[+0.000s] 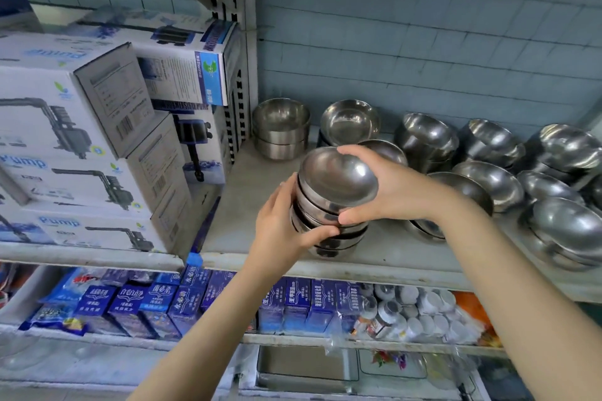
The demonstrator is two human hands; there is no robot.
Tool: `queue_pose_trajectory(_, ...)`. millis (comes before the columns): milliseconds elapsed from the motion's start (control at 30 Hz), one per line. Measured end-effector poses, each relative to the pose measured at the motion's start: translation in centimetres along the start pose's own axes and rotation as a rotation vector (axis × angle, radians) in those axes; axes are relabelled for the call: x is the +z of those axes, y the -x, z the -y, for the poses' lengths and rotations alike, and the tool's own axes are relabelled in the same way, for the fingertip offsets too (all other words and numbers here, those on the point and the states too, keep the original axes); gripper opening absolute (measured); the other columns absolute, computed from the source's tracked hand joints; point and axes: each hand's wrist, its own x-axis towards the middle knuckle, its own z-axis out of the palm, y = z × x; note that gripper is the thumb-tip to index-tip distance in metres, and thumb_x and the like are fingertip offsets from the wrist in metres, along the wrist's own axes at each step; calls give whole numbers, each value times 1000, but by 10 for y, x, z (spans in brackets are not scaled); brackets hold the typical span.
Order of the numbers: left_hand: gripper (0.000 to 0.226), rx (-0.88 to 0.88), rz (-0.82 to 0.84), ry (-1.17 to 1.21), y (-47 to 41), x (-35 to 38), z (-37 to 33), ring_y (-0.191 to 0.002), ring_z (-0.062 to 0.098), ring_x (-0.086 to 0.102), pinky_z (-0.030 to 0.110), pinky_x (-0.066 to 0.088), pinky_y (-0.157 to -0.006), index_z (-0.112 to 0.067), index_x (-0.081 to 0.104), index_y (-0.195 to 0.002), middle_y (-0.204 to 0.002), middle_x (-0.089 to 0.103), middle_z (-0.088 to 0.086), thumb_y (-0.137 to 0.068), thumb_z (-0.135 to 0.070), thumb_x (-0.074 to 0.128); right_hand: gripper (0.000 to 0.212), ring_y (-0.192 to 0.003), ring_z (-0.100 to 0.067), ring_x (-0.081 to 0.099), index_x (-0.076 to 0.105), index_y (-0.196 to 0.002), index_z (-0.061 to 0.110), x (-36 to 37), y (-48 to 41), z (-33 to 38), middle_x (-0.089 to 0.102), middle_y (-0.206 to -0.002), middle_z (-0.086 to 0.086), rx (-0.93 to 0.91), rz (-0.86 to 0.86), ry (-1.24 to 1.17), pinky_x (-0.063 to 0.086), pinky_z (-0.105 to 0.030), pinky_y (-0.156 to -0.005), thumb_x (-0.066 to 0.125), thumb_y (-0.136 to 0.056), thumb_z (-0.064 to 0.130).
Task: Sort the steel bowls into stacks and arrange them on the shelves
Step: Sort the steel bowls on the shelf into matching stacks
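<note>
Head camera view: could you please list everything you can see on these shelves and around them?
held bowl stack: one, steel, shelf front, centre
other bowl stacks: several, steel, shelf back and right
shelf: one, pale grey, middle
pump boxes: several, white and blue, stacked left
cartons: many, dark blue, lower shelf
bottles: many, white-capped, lower shelf right
wall: tiled, pale blue, behind
left hand: grips the stack's side
right hand: grips the top bowl
</note>
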Motion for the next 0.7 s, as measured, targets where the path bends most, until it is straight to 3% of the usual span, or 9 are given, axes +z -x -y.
queue_pose_trajectory(133,108,-52,93,110,7,2,16,-141,8,38,43,36,-115,-28,27,-152,-150,43,-13,-65,-61,82,106,-137,2,29,21,-149,50,10,0,-5,29,-155,23,16,1,-43,31,-21,-99,89,-67,46)
queue_pose_trajectory(233,118,-93,211,179,10,3,19,-140,4,39,33,35,-117,-24,13,-156,-154,39,-7,-67,-40,89,105,-140,2,27,21,-149,52,14,2,-6,27,-155,26,-5,-5,-62,30,-21,-102,88,-68,45)
queue_pose_trajectory(300,114,-105,221,199,10,6,22,-135,2,46,30,39,-113,-23,17,-154,-149,45,-6,-67,-31,91,105,-140,2,26,21,-148,53,15,2,-7,27,-156,27,-15,-7,-51,29,-22,-103,88,-68,45)
queue_pose_trajectory(433,108,-110,211,188,8,6,28,-126,6,55,43,47,-107,-31,29,-148,-136,57,-13,-60,-41,92,108,-141,-1,28,19,-149,54,14,1,-8,28,-157,23,-9,-12,-5,30,-24,-107,88,-65,49)
queue_pose_trajectory(700,108,-67,203,129,1,-24,36,-127,-2,52,31,43,-110,-30,27,-151,-138,55,-17,-64,-35,92,107,-145,-8,25,22,-151,49,26,-22,7,23,-160,15,-51,-55,74,27,-28,-111,84,-64,56)
